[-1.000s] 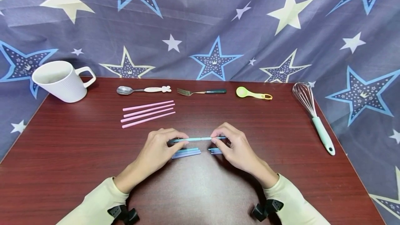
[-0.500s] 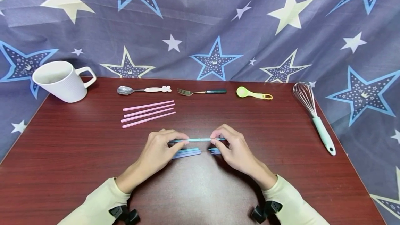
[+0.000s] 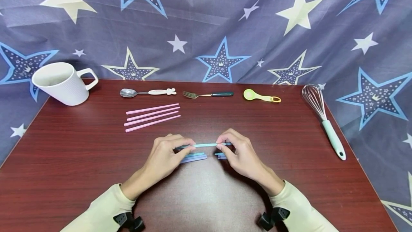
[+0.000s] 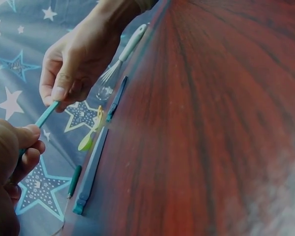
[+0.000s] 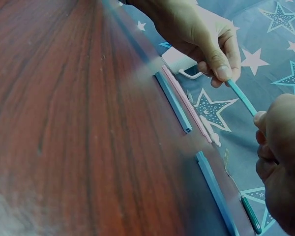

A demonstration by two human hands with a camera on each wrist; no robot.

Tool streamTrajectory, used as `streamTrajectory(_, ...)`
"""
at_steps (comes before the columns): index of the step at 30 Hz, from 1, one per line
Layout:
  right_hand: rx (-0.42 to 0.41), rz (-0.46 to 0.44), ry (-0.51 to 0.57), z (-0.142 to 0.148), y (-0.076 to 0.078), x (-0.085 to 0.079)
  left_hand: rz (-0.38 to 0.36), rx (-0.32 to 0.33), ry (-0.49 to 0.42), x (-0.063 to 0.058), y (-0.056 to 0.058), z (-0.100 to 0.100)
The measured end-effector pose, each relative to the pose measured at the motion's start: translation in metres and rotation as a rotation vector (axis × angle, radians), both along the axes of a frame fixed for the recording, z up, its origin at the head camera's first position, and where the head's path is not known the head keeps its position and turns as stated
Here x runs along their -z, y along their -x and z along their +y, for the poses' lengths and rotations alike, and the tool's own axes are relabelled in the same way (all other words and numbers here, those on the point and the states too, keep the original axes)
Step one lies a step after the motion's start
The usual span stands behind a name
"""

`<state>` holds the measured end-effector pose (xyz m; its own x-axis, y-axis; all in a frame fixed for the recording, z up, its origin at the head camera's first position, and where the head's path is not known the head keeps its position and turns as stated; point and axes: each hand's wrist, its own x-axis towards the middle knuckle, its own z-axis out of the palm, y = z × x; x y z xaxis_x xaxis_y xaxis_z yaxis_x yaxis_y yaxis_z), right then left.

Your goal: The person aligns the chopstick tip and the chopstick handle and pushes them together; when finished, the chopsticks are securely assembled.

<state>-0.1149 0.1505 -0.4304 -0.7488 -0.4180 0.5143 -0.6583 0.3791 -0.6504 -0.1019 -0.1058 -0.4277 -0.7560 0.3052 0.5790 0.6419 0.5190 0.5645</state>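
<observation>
In the head view, my left hand and right hand face each other over the table. Between thumb and fingers each pinches one end of a thin turquoise stick, which runs level as one straight line. Its outer ends are partly hidden by my fingers. Just below the held stick lie two groups of shorter blue sticks, the left group near my left hand and the right group partly covered by my right hand. The right wrist view shows a hollow end on one blue stick.
Several pink sticks lie side by side at back left. Along the table's far edge are a white mug, a spoon, a fork and a yellow-green measuring spoon. A whisk lies at the right edge.
The small gap that showed midway along the turquoise stick has closed, so two pieces now meet end to end. My hands have come very slightly closer together.
</observation>
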Motion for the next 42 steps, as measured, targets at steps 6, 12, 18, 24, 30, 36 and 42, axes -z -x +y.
streamTrajectory(6, -0.003, -0.006, -0.003, 0.002, 0.001, -0.004, -0.014, -0.001, -0.003, -0.001, 0.001, 0.001)
streamTrajectory(12, -0.015, -0.02, -0.003, 0.006, 0.004, -0.006, -0.072, -0.024, 0.017, -0.005, 0.002, -0.004)
streamTrajectory(18, 0.044, -0.039, -0.013, 0.019, 0.009, 0.0, -0.093, -0.093, 0.011, -0.001, 0.002, -0.028)
streamTrajectory(24, 0.028, -0.076, -0.132, 0.04, 0.008, 0.013, -0.092, -0.203, 0.034, 0.006, 0.006, -0.063)
streamTrajectory(30, -0.023, -0.055, -0.245, 0.049, 0.006, 0.026, -0.12, -0.319, 0.046, 0.022, 0.01, -0.088)
streamTrajectory(36, -0.038, -0.056, -0.257, 0.051, 0.009, 0.03, -0.093, -0.361, 0.077, 0.031, 0.015, -0.096)
streamTrajectory(42, -0.03, -0.058, -0.254, 0.053, 0.007, 0.031, -0.079, -0.389, 0.128, 0.032, 0.018, -0.1)
